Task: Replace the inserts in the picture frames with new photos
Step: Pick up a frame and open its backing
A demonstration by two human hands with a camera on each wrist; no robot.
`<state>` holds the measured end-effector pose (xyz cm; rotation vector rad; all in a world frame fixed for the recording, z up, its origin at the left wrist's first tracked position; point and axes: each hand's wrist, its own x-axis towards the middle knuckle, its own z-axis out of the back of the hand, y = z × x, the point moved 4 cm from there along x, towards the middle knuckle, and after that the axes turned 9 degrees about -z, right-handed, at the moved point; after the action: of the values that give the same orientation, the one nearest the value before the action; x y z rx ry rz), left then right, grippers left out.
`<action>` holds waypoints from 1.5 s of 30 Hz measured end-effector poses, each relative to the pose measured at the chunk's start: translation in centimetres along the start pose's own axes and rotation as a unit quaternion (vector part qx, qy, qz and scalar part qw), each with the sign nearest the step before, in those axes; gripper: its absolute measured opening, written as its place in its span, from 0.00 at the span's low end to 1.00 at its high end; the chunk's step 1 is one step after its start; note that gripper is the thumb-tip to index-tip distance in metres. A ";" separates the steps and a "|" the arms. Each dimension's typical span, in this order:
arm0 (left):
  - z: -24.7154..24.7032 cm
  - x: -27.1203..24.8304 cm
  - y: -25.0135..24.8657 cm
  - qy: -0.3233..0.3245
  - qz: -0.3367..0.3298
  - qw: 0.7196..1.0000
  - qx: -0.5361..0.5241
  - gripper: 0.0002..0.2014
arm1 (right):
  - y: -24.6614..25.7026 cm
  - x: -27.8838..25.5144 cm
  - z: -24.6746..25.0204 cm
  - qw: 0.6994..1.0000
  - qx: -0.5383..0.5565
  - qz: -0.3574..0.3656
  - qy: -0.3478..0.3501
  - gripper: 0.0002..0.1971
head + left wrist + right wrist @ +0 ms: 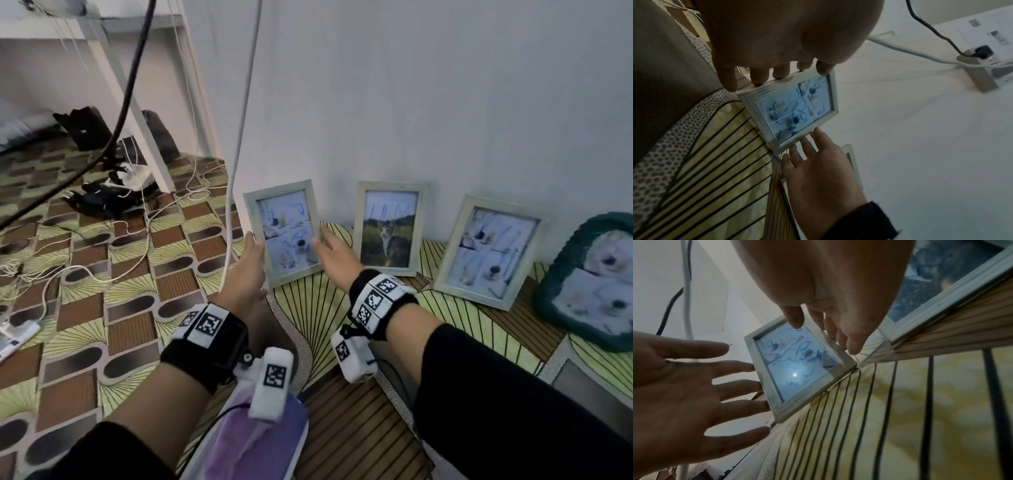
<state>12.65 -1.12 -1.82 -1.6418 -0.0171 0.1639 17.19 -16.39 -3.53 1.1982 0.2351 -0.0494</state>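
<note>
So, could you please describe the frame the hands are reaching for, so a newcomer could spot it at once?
Four frames lean in a row against the white wall. It is the leftmost frame, pale wood, between the left hand and right hand. Unlike the cat frame beside it, its picture is scribbled over in blue.

A white wall [411,85] rises behind a patterned floor mat [102,291]. Left of the wall's corner, tangled white cords [144,219] and black gear [102,198] lie on the mat. A white cable [245,102] and a black cable [133,68] hang before the wall.
</note>
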 end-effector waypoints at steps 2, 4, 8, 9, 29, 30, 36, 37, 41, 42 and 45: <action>0.0 -0.4 -0.1 0.001 0.013 1.000 -0.002 0.22 | -0.1 0.0 0.0 1.000 0.019 -0.009 0.005 0.28; -0.2 -0.7 -0.4 0.010 0.013 1.000 0.005 0.16 | -0.3 -0.2 0.1 0.999 0.032 -0.012 0.004 0.28; -0.4 -1.7 -0.7 0.029 0.020 0.999 0.001 0.15 | -0.4 -2.0 1.2 0.998 0.064 -0.016 0.006 0.29; -0.5 -2.3 -1.0 0.041 0.013 0.999 -0.002 0.15 | -0.4 -2.8 1.7 0.997 0.073 -0.012 0.000 0.29; -2.4 -21.1 -4.4 0.257 -0.158 0.953 0.031 0.27 | -2.9 -31.0 9.8 0.957 0.243 0.069 -0.144 0.11; -2.4 -21.8 -4.0 0.263 -0.153 0.952 0.031 0.27 | -3.4 -32.2 9.8 0.958 0.244 0.057 -0.142 0.12; -2.1 -24.8 -1.7 0.320 -0.101 0.941 0.050 0.26 | -7.1 -37.6 9.0 0.961 0.246 -0.006 -0.125 0.18; -2.0 -25.2 -1.3 0.333 -0.090 0.937 0.057 0.26 | -7.8 -38.1 9.0 0.963 0.240 -0.015 -0.124 0.18; -2.0 -26.0 1.0 0.336 -0.057 0.936 0.089 0.26 | -10.2 -38.8 8.6 0.966 0.223 -0.043 -0.122 0.19; -2.0 -26.1 1.6 0.328 -0.048 0.939 0.093 0.25 | -10.7 -38.7 8.4 0.968 0.214 -0.051 -0.122 0.19; -2.4 -26.3 3.2 0.315 -0.011 0.945 0.090 0.24 | -12.3 -38.1 8.0 0.970 0.198 -0.072 -0.123 0.20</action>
<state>-13.33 -6.67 -2.32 -1.4479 0.4547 -0.3742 -20.74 -31.61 -4.15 1.5547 0.0934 -0.3850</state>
